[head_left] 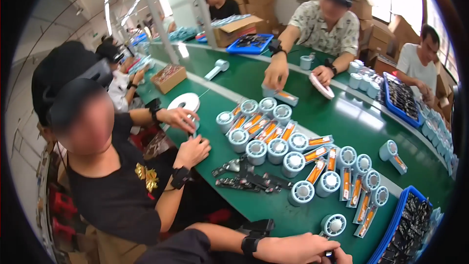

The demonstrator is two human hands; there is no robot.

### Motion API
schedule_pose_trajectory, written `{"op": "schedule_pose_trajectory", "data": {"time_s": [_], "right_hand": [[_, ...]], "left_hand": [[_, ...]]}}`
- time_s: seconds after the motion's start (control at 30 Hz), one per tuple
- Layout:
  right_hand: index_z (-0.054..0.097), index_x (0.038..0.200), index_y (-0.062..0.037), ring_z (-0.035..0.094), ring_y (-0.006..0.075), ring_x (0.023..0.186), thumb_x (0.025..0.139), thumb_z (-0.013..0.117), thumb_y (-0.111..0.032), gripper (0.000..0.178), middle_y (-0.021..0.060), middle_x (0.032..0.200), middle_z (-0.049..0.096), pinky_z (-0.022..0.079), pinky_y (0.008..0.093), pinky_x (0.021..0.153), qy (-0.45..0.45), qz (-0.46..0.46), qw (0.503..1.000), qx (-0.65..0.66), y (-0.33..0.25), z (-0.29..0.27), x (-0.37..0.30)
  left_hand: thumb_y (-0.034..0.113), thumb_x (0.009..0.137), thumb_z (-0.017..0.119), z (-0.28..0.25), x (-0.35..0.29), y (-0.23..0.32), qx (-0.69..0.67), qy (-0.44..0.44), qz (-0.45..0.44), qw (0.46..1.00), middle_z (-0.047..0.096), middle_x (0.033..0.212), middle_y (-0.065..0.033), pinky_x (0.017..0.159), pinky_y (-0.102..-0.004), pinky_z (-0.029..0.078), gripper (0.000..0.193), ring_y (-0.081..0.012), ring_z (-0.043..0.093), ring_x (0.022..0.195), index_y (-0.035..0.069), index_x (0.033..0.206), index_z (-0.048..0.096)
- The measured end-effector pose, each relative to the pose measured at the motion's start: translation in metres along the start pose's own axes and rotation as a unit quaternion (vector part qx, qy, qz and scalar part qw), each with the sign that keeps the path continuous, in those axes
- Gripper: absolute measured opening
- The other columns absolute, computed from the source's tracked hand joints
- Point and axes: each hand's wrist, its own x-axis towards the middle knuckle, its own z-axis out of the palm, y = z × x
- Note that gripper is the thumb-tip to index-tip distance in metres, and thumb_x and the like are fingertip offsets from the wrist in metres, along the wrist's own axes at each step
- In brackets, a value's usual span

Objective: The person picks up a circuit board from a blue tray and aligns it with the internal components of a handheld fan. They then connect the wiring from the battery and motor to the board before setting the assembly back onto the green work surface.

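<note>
My left hand (298, 248) reaches in from the lower edge, a black band on its wrist, fingers closed. My right hand (344, 258) shows only in part at the bottom edge, its fingers bent toward the left ones. Between the fingertips of both is a small black part (329, 253), too small to name. Just beyond them sits a light blue handheld fan body (334, 225) with a round slotted head. Its lower end is hidden by my left hand, and I cannot tell whether the hand touches it.
Many light blue fan bodies (278, 147) with orange strips in their handles cover the green table (215, 186). Black parts (251, 178) lie left of them; a blue tray (395, 220) of black parts stands right. Co-workers sit left (112, 176) and across (325, 24).
</note>
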Motion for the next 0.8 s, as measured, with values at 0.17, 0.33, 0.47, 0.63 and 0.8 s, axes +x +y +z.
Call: {"op": "schedule_pose_trajectory", "data": {"time_s": [0.17,0.33,0.47,0.63,0.8], "right_hand": [[0.063,0.116,0.0024,0.069,0.0419,0.083,0.092,0.066,-0.004,0.025,0.0268,0.09,0.069,0.052,0.0402,0.074,-0.007,-0.007,0.997,-0.073,-0.026,-0.01,0.006],[0.065,0.117,0.0012,0.068,0.044,0.084,0.093,0.067,-0.007,0.025,0.0258,0.09,0.069,0.052,0.0442,0.074,-0.025,-0.063,0.988,-0.142,-0.016,-0.018,0.008],[0.063,0.112,0.0004,0.067,0.046,0.084,0.094,0.068,-0.012,0.023,0.0258,0.09,0.069,0.051,0.0485,0.073,0.003,-0.084,0.976,-0.198,-0.003,-0.013,0.011],[0.058,0.104,-0.0005,0.066,0.0472,0.083,0.095,0.068,-0.017,0.021,0.0271,0.09,0.068,0.05,0.0517,0.071,0.121,0.056,0.961,-0.241,-0.005,0.002,0.012],[0.059,0.105,-0.0009,0.065,0.048,0.08,0.096,0.066,-0.015,0.018,0.0259,0.088,0.068,0.05,0.0522,0.069,0.215,0.085,0.952,-0.199,-0.007,0.016,0.024]], "left_hand": [[0.01,0.086,0.067,-0.001,0.025,-0.019,0.379,0.066,0.126,0.914,0.064,0.111,-0.0166,0.093,-0.0407,0.047,0.032,-0.0314,0.06,0.105,0.004,0.118,0.065],[0.015,0.077,0.072,-0.01,0.032,-0.049,0.394,-0.057,0.17,0.902,0.053,0.125,-0.0143,0.122,-0.0544,0.024,0.017,-0.0348,0.038,0.138,0.006,0.091,0.072],[0.014,0.074,0.074,-0.008,0.034,-0.066,0.369,-0.069,0.183,0.909,0.053,0.123,-0.0163,0.121,-0.0548,0.027,0.014,-0.0369,0.041,0.136,0.005,0.085,0.072],[0.014,0.073,0.075,0.003,0.036,-0.084,0.289,-0.013,0.236,0.927,0.053,0.122,-0.0186,0.121,-0.0572,0.026,0.015,-0.0391,0.041,0.135,0.004,0.084,0.07],[0.013,0.072,0.076,0.009,0.037,-0.082,0.229,0.072,0.215,0.947,0.056,0.112,-0.0172,0.111,-0.0521,0.034,0.015,-0.0381,0.047,0.123,0.001,0.077,0.07]]}}
